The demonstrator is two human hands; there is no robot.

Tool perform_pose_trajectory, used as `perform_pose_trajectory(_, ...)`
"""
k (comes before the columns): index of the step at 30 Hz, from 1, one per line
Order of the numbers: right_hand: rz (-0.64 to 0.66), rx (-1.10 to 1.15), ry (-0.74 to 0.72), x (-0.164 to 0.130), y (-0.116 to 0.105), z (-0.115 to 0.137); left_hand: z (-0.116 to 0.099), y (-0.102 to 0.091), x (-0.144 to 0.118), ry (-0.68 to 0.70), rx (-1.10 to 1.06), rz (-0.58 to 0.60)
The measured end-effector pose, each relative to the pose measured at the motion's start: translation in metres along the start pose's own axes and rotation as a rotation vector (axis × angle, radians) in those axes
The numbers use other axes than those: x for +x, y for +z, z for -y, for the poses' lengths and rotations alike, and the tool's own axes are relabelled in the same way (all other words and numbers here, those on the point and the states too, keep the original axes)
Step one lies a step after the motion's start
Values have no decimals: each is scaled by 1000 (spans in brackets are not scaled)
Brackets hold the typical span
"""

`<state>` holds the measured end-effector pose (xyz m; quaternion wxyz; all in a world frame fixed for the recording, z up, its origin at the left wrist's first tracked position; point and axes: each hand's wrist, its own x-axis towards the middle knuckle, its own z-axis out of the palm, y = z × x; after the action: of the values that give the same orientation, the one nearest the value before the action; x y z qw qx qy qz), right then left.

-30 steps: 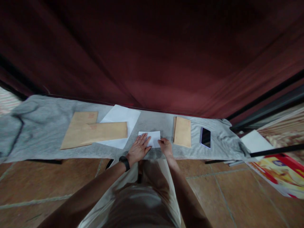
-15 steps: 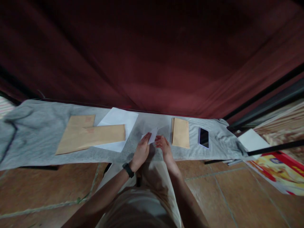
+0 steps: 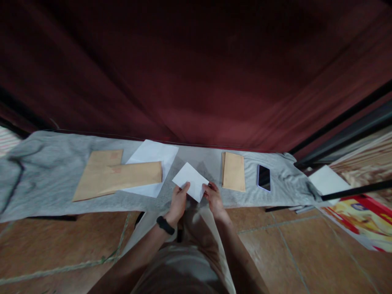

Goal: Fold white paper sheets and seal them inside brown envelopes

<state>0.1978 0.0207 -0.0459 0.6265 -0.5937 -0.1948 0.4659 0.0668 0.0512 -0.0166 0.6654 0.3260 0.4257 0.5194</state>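
Observation:
A folded sheet of white paper (image 3: 190, 179) is held above the near middle of the cloth-covered table. My left hand (image 3: 179, 201) grips its lower left edge, thumb on top. On its right corner my right hand (image 3: 212, 197) is closed, with the thumb over the paper and the fingers beneath. To the left, brown envelopes (image 3: 134, 175) overlap on flat white sheets (image 3: 156, 152). A small stack of brown envelopes (image 3: 233, 171) lies just right of my right hand.
A phone (image 3: 263, 178) rests on the grey cloth (image 3: 284, 175) at the right. Beyond the table hangs a dark red curtain (image 3: 196, 81). A white box (image 3: 327, 179) and a red and yellow package (image 3: 364, 220) stand past the right end, near black metal bars (image 3: 355, 190).
The white paper has turned from a steep angle to nearly flat, showing its broad face. My right hand, earlier open beside it, has closed on its right corner.

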Motion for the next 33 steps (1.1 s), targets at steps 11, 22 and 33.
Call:
perform_pose_trajectory(11,-89,-541,-249,29,-13,3,-4,-60,39,206,636,-74)
perform_pose_trajectory(22,-143,-1143,-590,20,-5,2,-13,-53,26,296,1453,56)
perform_pose_trajectory(33,160,-1436,-766,-3,8,-29,7,-38,32,720,1611,308)
